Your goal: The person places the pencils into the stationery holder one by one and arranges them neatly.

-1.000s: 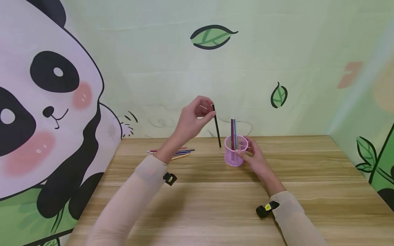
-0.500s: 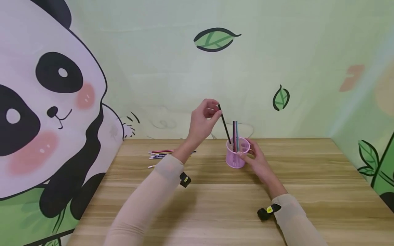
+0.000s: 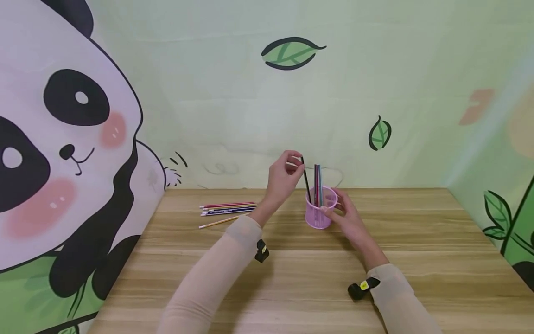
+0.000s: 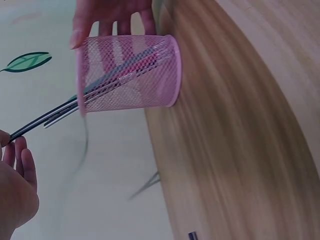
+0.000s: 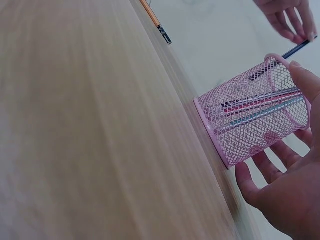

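Observation:
My left hand (image 3: 283, 180) pinches a black pencil (image 3: 306, 182) near its top end. The pencil slants down over the rim, and its lower end is inside a pink mesh pencil cup (image 3: 318, 220). Several other pencils (image 3: 318, 176), dark, red and light blue, lean upright in the cup. My right hand (image 3: 350, 223) grips the cup from its right side, thumb near the rim and fingers around the far side. In the right wrist view, the black pencil's tip (image 5: 257, 75) shows through the mesh, apart from the cup's bottom.
Left of the cup, several pencils (image 3: 225, 211) with white-tipped ends lie on the wooden table (image 3: 317, 287), partly hidden by my left forearm. Behind the table stands a pale green wall (image 3: 233, 102) with printed leaves and a panda.
My left hand has moved right and then down with the black pencil, from left of the cup until its lower end went inside. The right hand has kept its grip on the cup.

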